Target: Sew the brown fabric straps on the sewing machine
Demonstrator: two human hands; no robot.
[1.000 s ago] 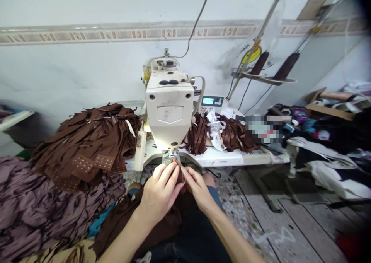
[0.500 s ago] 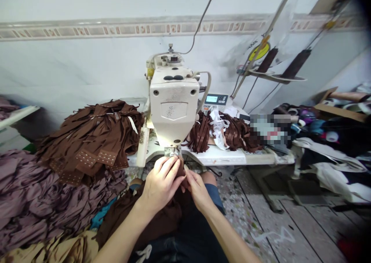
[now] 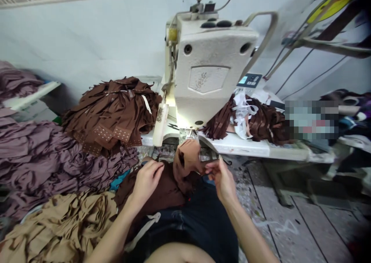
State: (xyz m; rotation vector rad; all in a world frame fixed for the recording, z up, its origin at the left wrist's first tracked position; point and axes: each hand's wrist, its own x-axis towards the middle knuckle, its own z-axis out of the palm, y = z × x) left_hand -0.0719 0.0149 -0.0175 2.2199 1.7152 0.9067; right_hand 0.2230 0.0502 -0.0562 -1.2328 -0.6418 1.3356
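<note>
Brown fabric (image 3: 189, 154) is draped below the sewing machine (image 3: 210, 77), between the loosely open left hand (image 3: 148, 178) and nearer right hand (image 3: 224, 181), its grip indeterminable.

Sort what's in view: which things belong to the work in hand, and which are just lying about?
Likely in the job:
- sewing machine
- brown piece below its head
- brown heap at left

Apparently lying about:
- mauve cloth
- tan cloth
- teal cloth

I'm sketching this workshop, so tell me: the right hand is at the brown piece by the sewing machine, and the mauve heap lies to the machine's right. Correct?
Not quite: the head view shows the mauve heap to the sewing machine's left. The right hand is at the brown piece.
</note>
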